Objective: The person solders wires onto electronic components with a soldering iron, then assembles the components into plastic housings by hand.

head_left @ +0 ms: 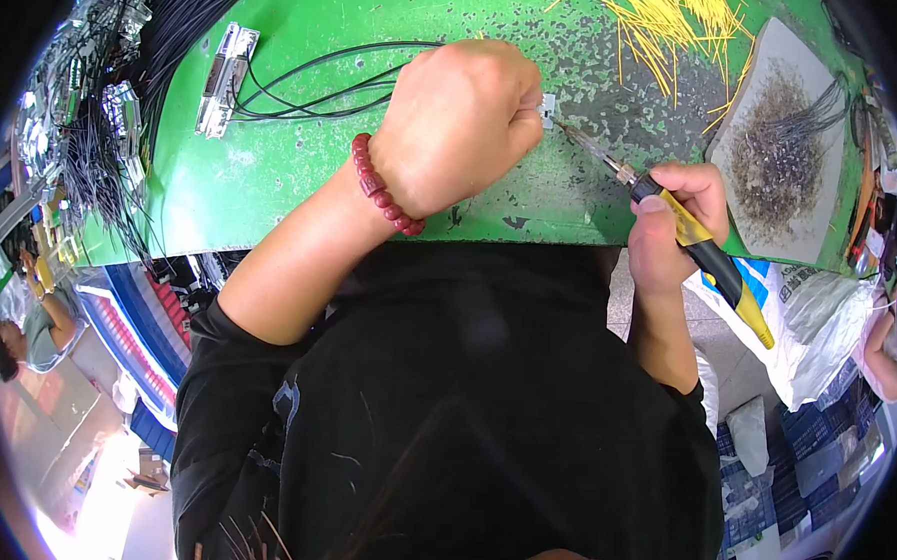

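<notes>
My left hand (466, 116) is closed in a pinch over the table, a red bead bracelet on its wrist. Just past its fingertips a small whitish connector piece (548, 111) sticks out; the part inside the grip is hidden. Thin black cables (323, 49) run from under this hand to a clear and silvery metal-like part (226, 80) at the left. My right hand (671, 225) grips a yellow and black soldering iron (714, 267) by its handle. The iron's thin tip points up and left, close to the connector piece; whether they touch I cannot tell.
Yellow thin tubes (669, 34) lie scattered on the worn green table (313, 174) at the back right. A grey board (822, 206) carries dark crumbs and fine wires. Black cables (190, 18) and shiny parts (82, 74) heap at the left. White plastic bags (816, 336) stand below right.
</notes>
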`<state>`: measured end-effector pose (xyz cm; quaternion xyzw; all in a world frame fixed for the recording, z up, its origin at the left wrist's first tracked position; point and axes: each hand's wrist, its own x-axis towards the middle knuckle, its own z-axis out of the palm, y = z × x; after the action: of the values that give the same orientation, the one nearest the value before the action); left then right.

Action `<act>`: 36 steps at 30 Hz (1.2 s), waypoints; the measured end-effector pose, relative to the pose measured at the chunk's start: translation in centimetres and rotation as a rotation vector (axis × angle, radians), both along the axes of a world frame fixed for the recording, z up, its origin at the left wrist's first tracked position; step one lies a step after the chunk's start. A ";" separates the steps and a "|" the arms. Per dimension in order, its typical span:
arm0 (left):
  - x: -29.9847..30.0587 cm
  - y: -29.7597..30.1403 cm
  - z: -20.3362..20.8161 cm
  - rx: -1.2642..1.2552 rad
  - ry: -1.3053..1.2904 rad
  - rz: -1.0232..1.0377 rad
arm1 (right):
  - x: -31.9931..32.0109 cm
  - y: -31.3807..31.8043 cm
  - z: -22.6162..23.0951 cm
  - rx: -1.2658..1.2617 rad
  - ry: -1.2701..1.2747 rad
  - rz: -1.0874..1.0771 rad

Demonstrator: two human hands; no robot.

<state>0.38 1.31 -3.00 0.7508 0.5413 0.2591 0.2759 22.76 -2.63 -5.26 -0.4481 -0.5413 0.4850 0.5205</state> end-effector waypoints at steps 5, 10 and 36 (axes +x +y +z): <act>0.0 0.0 0.0 0.003 -0.003 -0.010 | -0.2 -0.1 0.3 -0.038 -0.018 -0.003; -0.1 0.1 0.0 0.002 0.015 -0.016 | -0.4 0.2 0.4 -0.037 -0.046 0.026; -0.1 0.1 -0.1 0.017 0.026 -0.024 | 0.2 0.2 -0.8 0.092 0.062 -0.027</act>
<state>0.33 1.39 -3.12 0.7628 0.5336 0.2507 0.2655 22.94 -2.44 -6.05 -0.4159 -0.5405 0.4661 0.5636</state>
